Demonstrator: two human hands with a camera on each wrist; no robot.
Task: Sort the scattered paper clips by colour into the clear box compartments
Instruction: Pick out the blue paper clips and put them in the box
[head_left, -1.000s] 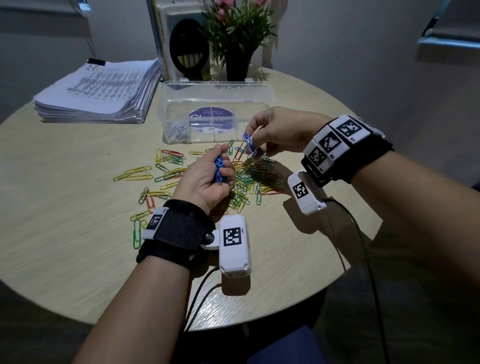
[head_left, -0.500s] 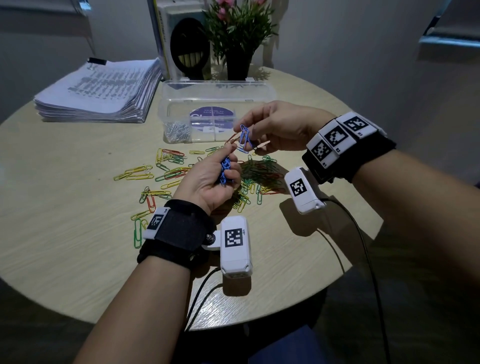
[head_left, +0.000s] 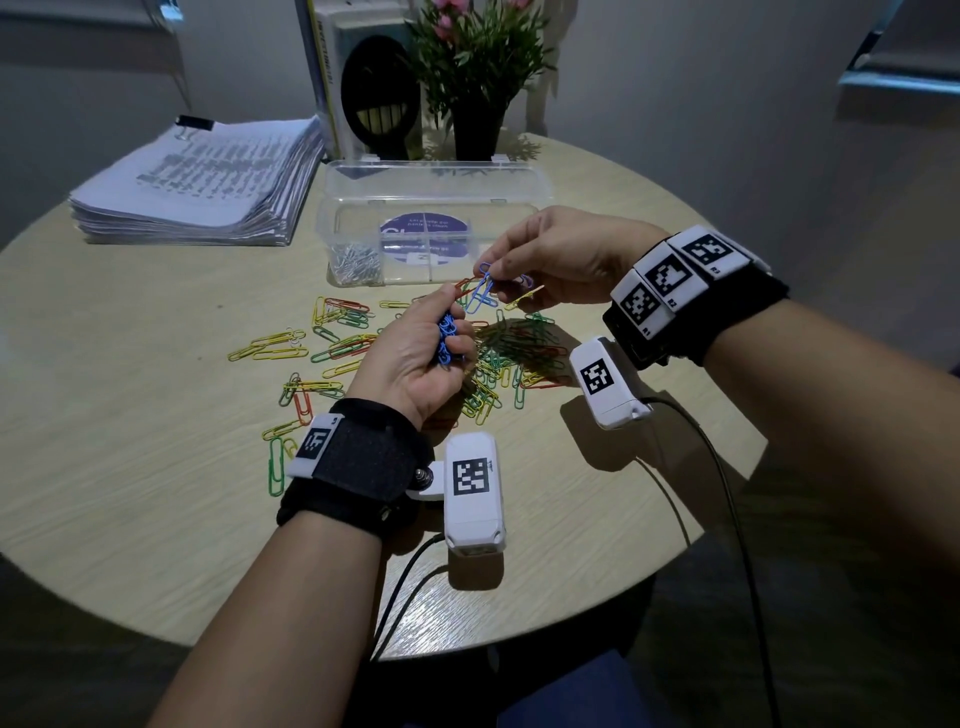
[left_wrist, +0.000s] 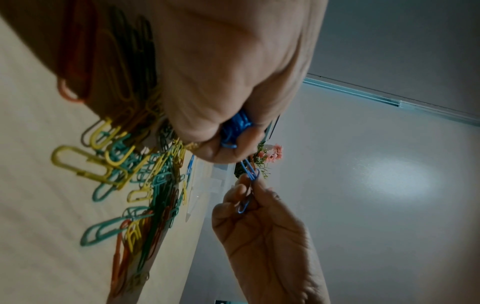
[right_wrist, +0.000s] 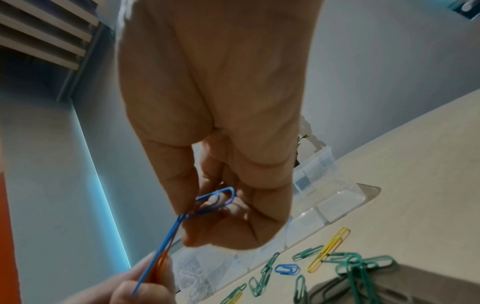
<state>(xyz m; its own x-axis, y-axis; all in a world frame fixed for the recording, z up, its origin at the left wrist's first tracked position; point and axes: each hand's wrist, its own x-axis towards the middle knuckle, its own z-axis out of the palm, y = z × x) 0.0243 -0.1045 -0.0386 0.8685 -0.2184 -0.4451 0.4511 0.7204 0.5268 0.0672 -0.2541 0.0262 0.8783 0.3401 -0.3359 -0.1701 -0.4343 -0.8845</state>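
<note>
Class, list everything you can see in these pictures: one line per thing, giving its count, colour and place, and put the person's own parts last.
Table: one, pale wood, round.
Loose clips: many, yellow, green and red, one blue, scattered mid-table.
Box: one, clear, open, behind the clips.
Silver clips: a heap, box's left compartment.
Paper stack: one, white, back left.
Plant: one, green with pink flowers, dark pot, behind box.
Blue clips: a bunch, in left hand.
Blue clip: one, pinched between both hands.
Left hand: grips the bunch.
Right hand: pinches the clip.
</note>
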